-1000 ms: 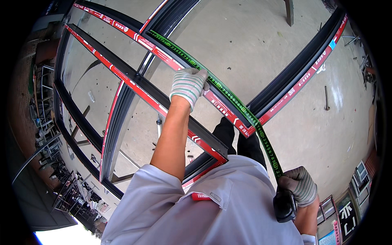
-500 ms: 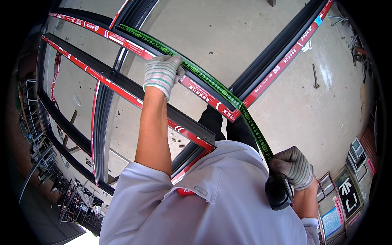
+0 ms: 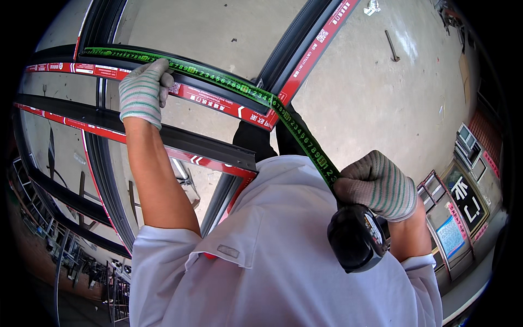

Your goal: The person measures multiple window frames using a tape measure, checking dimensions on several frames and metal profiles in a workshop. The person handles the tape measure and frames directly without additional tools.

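Tape measure (image 3: 351, 240) is pulled out: black case off the frame, in front of the pale shirt (image 3: 289, 229), green strip (image 3: 215, 78) lying along one bar of the black frame (image 3: 199, 90). I see the strip start by the crossbar at that bar's far left, run along its length, cross the right-hand corner, then slant down through the air to the case.

I have the right hand (image 3: 378, 185) clenched on the tape measure at the top of the case, thumb against the strip. My left hand (image 3: 144, 92) is at the bar's near edge, left of that corner, fingers bent, tips touching the strip; pinching or only pressing, can't tell. Both wear striped gloves.

Second bar (image 3: 190, 141) sits nearer the body, its right end just beside the shirt. Red tape lines the edges of both bars. Dark trousers (image 3: 256, 139) show between them. On the floor (image 3: 348, 109), right of the frame, I see a thin rod (image 3: 391, 44); farther right, a dark board (image 3: 464, 199) with white writing
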